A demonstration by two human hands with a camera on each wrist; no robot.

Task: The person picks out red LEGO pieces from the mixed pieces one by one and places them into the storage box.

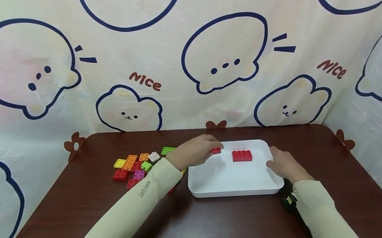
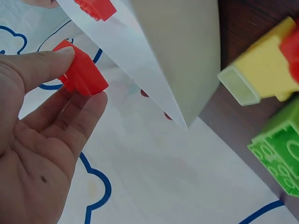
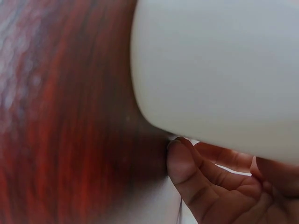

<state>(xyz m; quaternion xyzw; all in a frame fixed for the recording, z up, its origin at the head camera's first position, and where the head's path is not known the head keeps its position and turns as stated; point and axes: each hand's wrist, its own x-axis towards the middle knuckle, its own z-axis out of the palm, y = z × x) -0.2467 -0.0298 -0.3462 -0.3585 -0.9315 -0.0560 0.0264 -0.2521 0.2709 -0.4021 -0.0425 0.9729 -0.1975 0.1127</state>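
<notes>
My left hand point(image 1: 194, 151) is over the left part of a white tray point(image 1: 237, 181). Between its thumb and fingertips it pinches a red toy brick point(image 2: 86, 70), mostly covered by the hand in the head view. Another red brick point(image 1: 242, 156), studs up, lies inside the tray near the far side. At the tray's right edge my right hand point(image 1: 286, 165) grips the rim. The right wrist view shows its fingers point(image 3: 182, 163) against the tray's wall point(image 3: 210, 79), partly hidden behind it.
Left of the tray, a loose group of colored bricks point(image 1: 129, 162) lies on the dark wooden table point(image 1: 233, 232). A yellow brick point(image 2: 257, 65) and a green brick point(image 2: 280, 149) are close to the tray's left side. A patterned cloth point(image 1: 214, 110) hangs behind the table.
</notes>
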